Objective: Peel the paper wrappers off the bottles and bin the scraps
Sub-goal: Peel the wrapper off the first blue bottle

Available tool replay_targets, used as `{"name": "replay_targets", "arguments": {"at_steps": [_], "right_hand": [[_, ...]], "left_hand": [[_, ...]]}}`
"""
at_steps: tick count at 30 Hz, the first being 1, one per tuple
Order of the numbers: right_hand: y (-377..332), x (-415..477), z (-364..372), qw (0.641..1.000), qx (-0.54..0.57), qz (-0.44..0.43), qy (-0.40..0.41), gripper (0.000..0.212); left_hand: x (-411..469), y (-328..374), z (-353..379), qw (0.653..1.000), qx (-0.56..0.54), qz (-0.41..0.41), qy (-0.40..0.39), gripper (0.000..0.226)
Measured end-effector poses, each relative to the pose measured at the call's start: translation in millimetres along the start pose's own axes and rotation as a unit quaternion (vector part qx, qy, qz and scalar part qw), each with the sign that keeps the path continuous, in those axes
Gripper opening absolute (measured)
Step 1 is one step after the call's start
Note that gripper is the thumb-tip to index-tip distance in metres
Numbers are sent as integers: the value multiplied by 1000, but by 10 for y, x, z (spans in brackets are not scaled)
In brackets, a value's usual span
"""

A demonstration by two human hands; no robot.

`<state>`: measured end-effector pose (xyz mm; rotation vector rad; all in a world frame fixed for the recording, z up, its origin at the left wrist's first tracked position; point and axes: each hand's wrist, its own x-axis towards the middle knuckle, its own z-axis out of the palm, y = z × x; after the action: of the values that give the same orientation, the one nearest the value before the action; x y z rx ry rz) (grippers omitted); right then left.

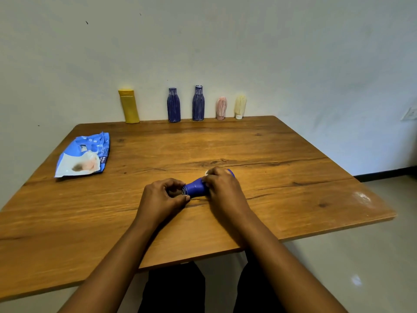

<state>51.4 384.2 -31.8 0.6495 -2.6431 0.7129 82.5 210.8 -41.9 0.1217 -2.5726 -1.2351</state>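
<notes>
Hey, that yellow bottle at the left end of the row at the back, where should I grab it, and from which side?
Take the yellow bottle round the middle of its body, coming from the front. It stands upright close to the wall, so the back is shut off; its sides are free, the nearest blue bottle standing well apart.

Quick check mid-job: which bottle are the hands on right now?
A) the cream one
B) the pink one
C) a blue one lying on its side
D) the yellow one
C: the left hand and right hand both hold a blue bottle lying on its side on the table, while the yellow bottle, pink bottle and cream bottle stand by the wall.
</notes>
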Motion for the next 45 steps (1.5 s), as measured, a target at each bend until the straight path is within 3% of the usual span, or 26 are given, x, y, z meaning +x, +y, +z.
{"name": "replay_targets", "arguments": {"at_steps": [4,8,11,14,19,23,27,30,35,40,45], "right_hand": [[299,141,-124,996,-45,80,21,23],[320,137,-123,994,-68,79,32,24],[335,108,-117,995,-51,73,33,24],[376,78,-128,997,-31,64,40,23],[444,23,-269,980,90,135,112,28],[120,29,-279,972,189,96,99,36],[-188,-37,-110,995,98,-11,25,29],[-238,-69,-74,997,62,-50,15,29],[-109,-6,-174,998,30,9,50,28],[-361,-143,-142,996,45,-70,-17,37],[-94,32,-190,999,-19,31,40,31]], "left_hand": [[72,-65,11,999,24,-25,-13,37],[75,-128,37,995,88,-48,-22,50],[58,-82,67,989,141,-44,-12,42],[65,-107,74,994,97,-46,-15,35],[-3,-10,54,1000,5,-3,-3,35],[-47,38,20,996,27,79,37,38],[-67,16,3,985,20,158,62,39],[-66,1,-13,979,3,189,73,39],[-80,12,0,977,11,203,70,42],[-81,-10,-22,973,9,220,65,40],[-103,11,-7,970,37,232,70,42]]}}
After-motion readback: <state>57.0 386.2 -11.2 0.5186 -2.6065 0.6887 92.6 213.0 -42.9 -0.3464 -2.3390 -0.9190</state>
